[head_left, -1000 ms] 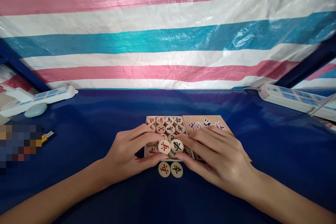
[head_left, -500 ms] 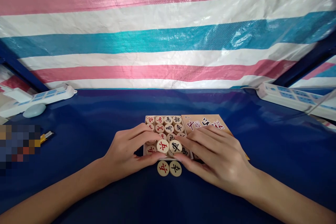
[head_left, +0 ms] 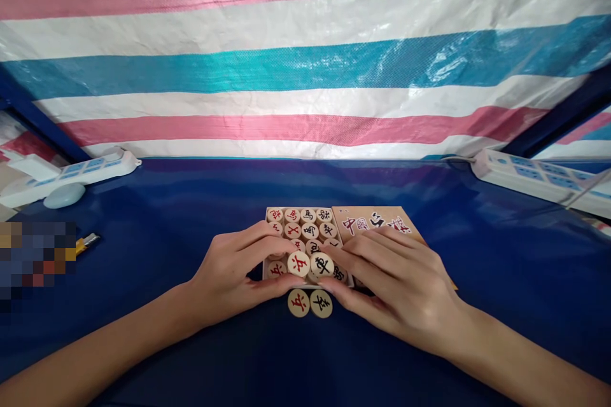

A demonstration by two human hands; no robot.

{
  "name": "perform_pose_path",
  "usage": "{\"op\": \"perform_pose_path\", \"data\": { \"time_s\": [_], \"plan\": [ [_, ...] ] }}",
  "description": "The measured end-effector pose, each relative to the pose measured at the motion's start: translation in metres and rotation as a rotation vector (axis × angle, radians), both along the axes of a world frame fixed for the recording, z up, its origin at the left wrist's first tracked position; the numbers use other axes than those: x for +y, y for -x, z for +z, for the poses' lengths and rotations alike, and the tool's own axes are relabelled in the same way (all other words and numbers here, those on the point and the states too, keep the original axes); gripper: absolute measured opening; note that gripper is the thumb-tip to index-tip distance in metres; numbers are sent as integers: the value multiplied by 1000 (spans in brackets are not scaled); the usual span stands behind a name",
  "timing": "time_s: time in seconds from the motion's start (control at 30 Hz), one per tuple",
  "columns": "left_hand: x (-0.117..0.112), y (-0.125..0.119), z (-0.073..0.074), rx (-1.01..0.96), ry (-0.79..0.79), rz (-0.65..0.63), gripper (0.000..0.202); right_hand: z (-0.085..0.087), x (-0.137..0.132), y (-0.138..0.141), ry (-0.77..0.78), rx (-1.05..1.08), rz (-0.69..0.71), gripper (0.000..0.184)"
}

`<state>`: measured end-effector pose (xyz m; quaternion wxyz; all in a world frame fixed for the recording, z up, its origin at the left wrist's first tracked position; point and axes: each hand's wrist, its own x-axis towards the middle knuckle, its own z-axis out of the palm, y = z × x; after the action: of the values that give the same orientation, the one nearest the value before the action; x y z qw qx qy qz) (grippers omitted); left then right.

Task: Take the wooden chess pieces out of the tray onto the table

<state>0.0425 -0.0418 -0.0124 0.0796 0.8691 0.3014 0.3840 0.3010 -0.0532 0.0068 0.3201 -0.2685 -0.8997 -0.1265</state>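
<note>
A small box (head_left: 270,211) of round wooden chess pieces with red and black characters lies on the blue table. My left hand (head_left: 233,273) pinches a red-marked piece (head_left: 298,264) above the box, thumb below and fingers above. Beside it, my right hand (head_left: 396,283) pinches a black-marked piece (head_left: 322,264) the same way. Two more pieces, one red (head_left: 298,303) and one black (head_left: 321,303), lie flat on the table just in front of the box. The box lid (head_left: 377,222) with printed characters lies to the right, partly under my right hand.
A white power strip (head_left: 71,175) and a pale oval object (head_left: 64,195) sit at the far left; another power strip (head_left: 539,181) lies at the far right. A small yellow-and-black item (head_left: 86,243) lies at the left. A striped tarp (head_left: 305,57) closes off the back.
Almost nothing moves; both hands keep their pinches on the two pieces over the box, and the view shifts very slightly.
</note>
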Motion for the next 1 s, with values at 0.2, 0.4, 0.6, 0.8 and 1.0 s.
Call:
{"op": "perform_pose_path", "data": {
  "time_s": [0.2, 0.4, 0.6, 0.8, 1.0],
  "plan": [
    [0, 0, 1, 6, 3, 1, 27, 0, 1, 1, 9, -3, 6, 25],
    [1, 0, 4, 8, 0, -16, 28, -1, 0, 1, 23, 5, 15, 26],
    [0, 0, 3, 23, -14, -7, 27, -3, 0, 0, 14, 7, 6, 26],
    [-4, -4, 14, 14, -67, 69, 22, 5, 1, 0, -111, 26, -27, 24],
    [-55, 4, 30, 11, 51, 357, 18, 22, -34, -12, -95, 76, -138, 25]
  ]
}}
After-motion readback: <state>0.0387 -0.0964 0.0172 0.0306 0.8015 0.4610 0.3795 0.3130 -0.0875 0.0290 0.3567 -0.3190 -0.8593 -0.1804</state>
